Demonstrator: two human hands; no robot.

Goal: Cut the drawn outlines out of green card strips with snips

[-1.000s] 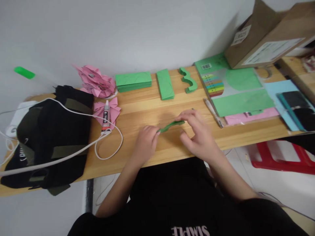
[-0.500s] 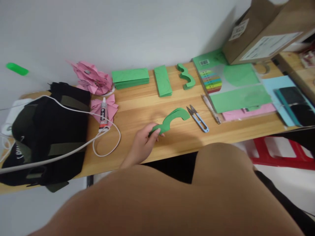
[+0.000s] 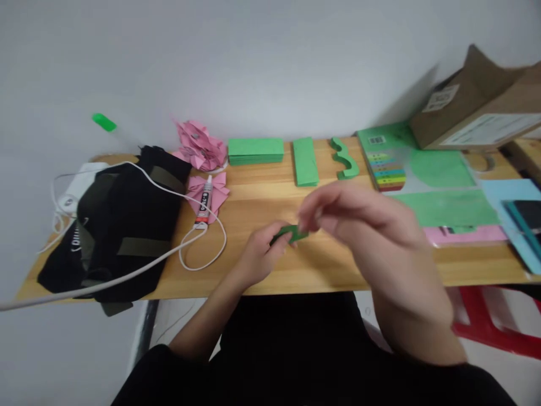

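Observation:
My left hand [image 3: 264,254] is closed around one end of a curved green paper cutout [image 3: 291,232], just over the table [image 3: 203,285]. Raised close to the camera, my right hand [image 3: 376,242] is slightly blurred, its fingers curled in towards the thumb. Its fingertips overlap the cutout's right end in view; whether they touch it or hold anything is hidden. Beyond the hands lie a wavy stack of green cutouts [image 3: 345,160], a narrow green paper stack [image 3: 305,162] and a wider green paper stack [image 3: 256,151]. The right hand covers where the thread snips and pen lay.
Left are a black bag [image 3: 122,225], a white cable [image 3: 160,259], a glue tube [image 3: 203,206] and crumpled pink paper [image 3: 200,146]. Right are a paper pack [image 3: 435,169], blue paper [image 3: 511,192] and a cardboard box [image 3: 473,101]. A red stool [image 3: 486,321] stands below the table.
My right hand, a large shape close to the camera before, has come down over the table beside the left. The left still holds the cutout. The view has shifted.

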